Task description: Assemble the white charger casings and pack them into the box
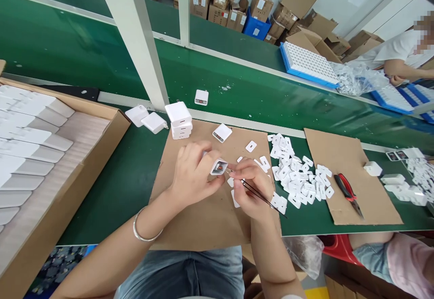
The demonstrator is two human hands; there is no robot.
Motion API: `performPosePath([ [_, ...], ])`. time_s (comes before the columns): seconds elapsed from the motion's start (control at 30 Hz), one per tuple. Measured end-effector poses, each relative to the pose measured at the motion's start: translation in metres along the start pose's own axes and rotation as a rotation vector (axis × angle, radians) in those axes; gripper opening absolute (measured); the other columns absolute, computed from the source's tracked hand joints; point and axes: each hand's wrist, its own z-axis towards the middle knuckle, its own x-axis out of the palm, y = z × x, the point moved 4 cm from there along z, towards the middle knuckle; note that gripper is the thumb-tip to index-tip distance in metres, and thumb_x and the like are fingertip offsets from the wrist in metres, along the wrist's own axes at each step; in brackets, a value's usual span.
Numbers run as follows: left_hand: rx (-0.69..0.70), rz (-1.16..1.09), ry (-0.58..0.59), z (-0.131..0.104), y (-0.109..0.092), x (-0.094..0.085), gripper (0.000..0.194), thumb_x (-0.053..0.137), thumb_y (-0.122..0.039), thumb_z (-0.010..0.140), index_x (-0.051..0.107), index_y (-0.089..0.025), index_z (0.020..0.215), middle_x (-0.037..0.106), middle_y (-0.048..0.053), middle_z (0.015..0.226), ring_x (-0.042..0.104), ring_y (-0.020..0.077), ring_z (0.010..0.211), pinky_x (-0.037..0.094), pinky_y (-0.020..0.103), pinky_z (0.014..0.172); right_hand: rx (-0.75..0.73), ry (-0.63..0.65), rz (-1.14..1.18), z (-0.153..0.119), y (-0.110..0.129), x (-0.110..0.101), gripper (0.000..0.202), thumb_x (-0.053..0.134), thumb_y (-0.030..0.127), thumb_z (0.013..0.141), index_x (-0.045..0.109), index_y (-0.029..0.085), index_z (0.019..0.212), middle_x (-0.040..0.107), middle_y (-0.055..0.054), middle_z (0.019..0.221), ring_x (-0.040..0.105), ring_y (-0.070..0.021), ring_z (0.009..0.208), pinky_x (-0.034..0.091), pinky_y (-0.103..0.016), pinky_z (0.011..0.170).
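My left hand point(191, 171) is closed around a white charger housing point(219, 168). The housing's open end faces right, and parts show inside it. In my right hand point(253, 188) I grip a pair of dark tweezers point(262, 196), their tips at the open end of the housing. Beneath both hands lies a cardboard sheet point(200, 222). Near the tweezers, several small white end plates point(251, 146) with slots are scattered on it. Just beyond my hands sits another open charger point(222, 133), its inner parts visible.
Left stands a carton point(98, 163) of white chargers. A stack of chargers point(178, 119) is by the post point(139, 32). To the right are a heap of end plates point(301, 179) and red-handled pliers point(349, 194) on another cardboard sheet. A co-worker point(396, 55) sits across the bench.
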Motion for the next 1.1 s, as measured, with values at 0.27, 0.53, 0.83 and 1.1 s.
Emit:
performPosePath([
  [0.27, -0.03, 0.028, 0.018, -0.0014, -0.0012, 0.0017, 0.034, 0.068, -0.021, 0.071, 0.053, -0.022, 0.101, 0.058, 0.008, 0.1, 0.055, 0.0251, 0.085, 0.037, 0.036, 0.067, -0.007, 0.039, -0.051, 0.0023, 0.0014, 0.0031, 0.022, 0.058, 0.007, 0.089, 0.063, 0.024, 0.101, 0.065, -0.004, 0.087, 0.065, -0.0192, 0.082, 0.053, -0.035, 0.07],
  [0.53, -0.056, 0.016, 0.011, -0.0002, -0.0025, 0.0012, 0.035, 0.067, -0.018, 0.069, 0.052, -0.022, 0.1, 0.058, 0.008, 0.099, 0.055, 0.0246, 0.084, 0.036, 0.034, 0.066, 0.021, 0.005, -0.085, -0.0018, -0.0025, 0.0018, 0.016, 0.058, 0.012, 0.091, 0.063, 0.025, 0.1, 0.064, -0.004, 0.087, 0.064, -0.0189, 0.079, 0.054, -0.034, 0.067],
  [0.83, -0.073, 0.024, 0.011, -0.0009, -0.0017, 0.0015, 0.033, 0.066, -0.018, 0.07, 0.052, -0.023, 0.099, 0.058, 0.007, 0.098, 0.055, 0.0239, 0.083, 0.035, 0.034, 0.068, 0.043, 0.017, -0.044, 0.0006, 0.0001, 0.002, 0.016, 0.058, 0.011, 0.091, 0.063, 0.024, 0.099, 0.065, -0.004, 0.088, 0.066, -0.0193, 0.083, 0.056, -0.035, 0.072],
  [1.1, -0.069, 0.023, 0.004, -0.0013, -0.0025, 0.0013, 0.031, 0.066, -0.018, 0.071, 0.052, -0.022, 0.098, 0.057, 0.008, 0.099, 0.053, 0.023, 0.081, 0.035, 0.034, 0.067, 0.022, 0.035, -0.093, 0.0019, 0.0022, 0.0027, 0.02, 0.059, 0.009, 0.09, 0.063, 0.024, 0.103, 0.066, -0.004, 0.091, 0.065, -0.0194, 0.085, 0.054, -0.035, 0.073],
])
